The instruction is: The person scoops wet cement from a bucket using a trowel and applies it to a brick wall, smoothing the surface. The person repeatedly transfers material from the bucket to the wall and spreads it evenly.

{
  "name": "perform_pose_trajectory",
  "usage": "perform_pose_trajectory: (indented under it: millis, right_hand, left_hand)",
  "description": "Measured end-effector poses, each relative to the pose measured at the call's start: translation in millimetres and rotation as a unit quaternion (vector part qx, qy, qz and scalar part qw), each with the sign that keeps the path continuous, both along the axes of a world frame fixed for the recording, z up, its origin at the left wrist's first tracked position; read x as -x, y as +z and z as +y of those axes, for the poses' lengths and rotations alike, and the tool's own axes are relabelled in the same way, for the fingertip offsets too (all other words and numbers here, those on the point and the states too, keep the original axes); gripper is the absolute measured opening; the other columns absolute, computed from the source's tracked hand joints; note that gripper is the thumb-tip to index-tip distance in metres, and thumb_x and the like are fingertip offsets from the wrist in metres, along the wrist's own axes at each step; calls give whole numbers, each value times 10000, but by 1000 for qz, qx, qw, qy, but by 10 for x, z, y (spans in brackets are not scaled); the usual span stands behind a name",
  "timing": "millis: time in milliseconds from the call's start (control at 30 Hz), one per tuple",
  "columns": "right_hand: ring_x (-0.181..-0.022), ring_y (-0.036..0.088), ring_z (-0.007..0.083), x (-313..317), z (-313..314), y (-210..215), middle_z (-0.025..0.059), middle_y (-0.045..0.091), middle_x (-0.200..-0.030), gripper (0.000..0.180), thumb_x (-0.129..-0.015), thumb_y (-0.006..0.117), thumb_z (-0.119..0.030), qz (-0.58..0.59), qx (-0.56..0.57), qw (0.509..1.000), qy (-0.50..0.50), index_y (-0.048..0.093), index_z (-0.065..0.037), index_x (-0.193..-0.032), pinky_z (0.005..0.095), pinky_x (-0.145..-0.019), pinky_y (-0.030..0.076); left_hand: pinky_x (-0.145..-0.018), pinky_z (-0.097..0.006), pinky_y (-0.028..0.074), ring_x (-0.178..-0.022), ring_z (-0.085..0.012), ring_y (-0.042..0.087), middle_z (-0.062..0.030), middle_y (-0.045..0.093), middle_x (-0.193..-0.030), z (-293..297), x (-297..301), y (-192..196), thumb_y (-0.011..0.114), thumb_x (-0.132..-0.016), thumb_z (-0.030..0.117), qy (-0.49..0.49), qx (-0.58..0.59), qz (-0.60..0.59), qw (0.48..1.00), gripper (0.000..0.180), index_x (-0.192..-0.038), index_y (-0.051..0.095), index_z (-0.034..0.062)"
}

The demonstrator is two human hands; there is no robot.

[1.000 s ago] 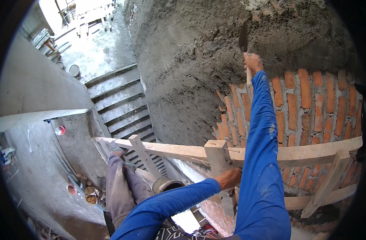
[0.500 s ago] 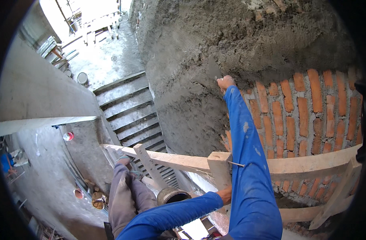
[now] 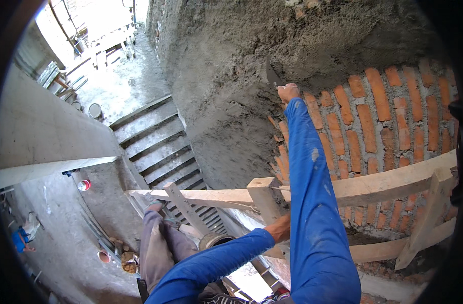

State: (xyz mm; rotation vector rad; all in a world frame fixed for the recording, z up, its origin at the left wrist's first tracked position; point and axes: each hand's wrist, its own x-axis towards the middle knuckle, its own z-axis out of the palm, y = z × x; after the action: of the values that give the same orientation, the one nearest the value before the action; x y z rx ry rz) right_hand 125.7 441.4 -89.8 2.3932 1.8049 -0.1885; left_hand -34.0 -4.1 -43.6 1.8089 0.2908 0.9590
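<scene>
My right arm, in a blue sleeve, reaches out to the wall. My right hand [image 3: 288, 91] is closed round the handle of a trowel [image 3: 273, 74], whose blade lies against or close to the wet grey mortar [image 3: 226, 96]. Bare orange brickwork [image 3: 365, 124] begins just right of that hand. Lower down, my left hand [image 3: 280, 228] is beside an upright wooden post [image 3: 266, 197]; its fingers are hidden behind my right sleeve, so I cannot make out its grip. A round bucket [image 3: 214, 239] stands below the rail, partly covered by my left arm.
A wooden rail [image 3: 216, 196] crosses between me and the wall, with a slanted brace [image 3: 426, 218] at the right. Concrete stairs [image 3: 158, 131] run down the left of the wall. Far below are a white-and-red pail [image 3: 84, 185] and another bucket [image 3: 95, 111].
The whole view has shifted a little. My right hand and the trowel have moved slightly along the mortar's edge, and the blade is turned more edge-on. My left hand stays by the post.
</scene>
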Motion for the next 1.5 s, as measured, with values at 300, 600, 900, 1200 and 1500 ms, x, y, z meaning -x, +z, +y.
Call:
perform_pose_trajectory:
  millis: [300, 600, 900, 1200, 1500]
  right_hand:
    - [-1180, 556, 393, 204, -213, 985, 274, 540, -1302, 478, -895, 549, -306, -8, -24, 997, -76, 585, 59, -1203, 478, -977, 474]
    - [-958, 675, 356, 1143, -693, 1691, 227, 676, -1050, 324, -895, 556, -225, -263, -30, 964, 17, 662, -16, -1119, 445, -809, 569]
    - [-645, 628, 194, 1746, -945, 2041, 101, 654, -834, 324, -933, 606, -341, 187, 186, 960, 93, 669, -27, -985, 335, -540, 515]
    - [-824, 686, 327, 1051, -368, 1823, 224, 684, -920, 522, -902, 558, -436, -21, -136, 988, 66, 658, 72, -969, 434, -739, 552]
    - [-730, 550, 93, 1003, -3421, 3401, 47, 602, -830, 274, -946, 529, -238, 234, -143, 961, 33, 619, 17, -987, 255, -632, 463]
  left_hand:
    - [-768, -296, 464, -997, -184, 594, -82, 618, -1127, -5, -496, -164, 516, -888, 110, 112, -298, 170, 933, 191, -1039, 626, 71]
    - [-598, -311, 477, -763, -194, 657, -14, 672, -815, 110, -195, 25, 585, -840, 168, 117, -344, 167, 916, 109, -801, 683, 145]
    - [-597, -301, 499, -738, -185, 659, -19, 647, -730, 232, 28, 276, 599, -829, 152, 96, -339, 202, 914, 113, -748, 671, 118]
    - [-646, -324, 495, -806, -191, 657, -3, 663, -802, 174, -284, 18, 585, -829, 172, 160, -346, 151, 912, 114, -766, 677, 148]
    - [-543, -327, 521, -639, -201, 666, -29, 668, -676, 286, 10, 232, 630, -751, 163, 100, -368, 206, 901, 102, -656, 664, 150]
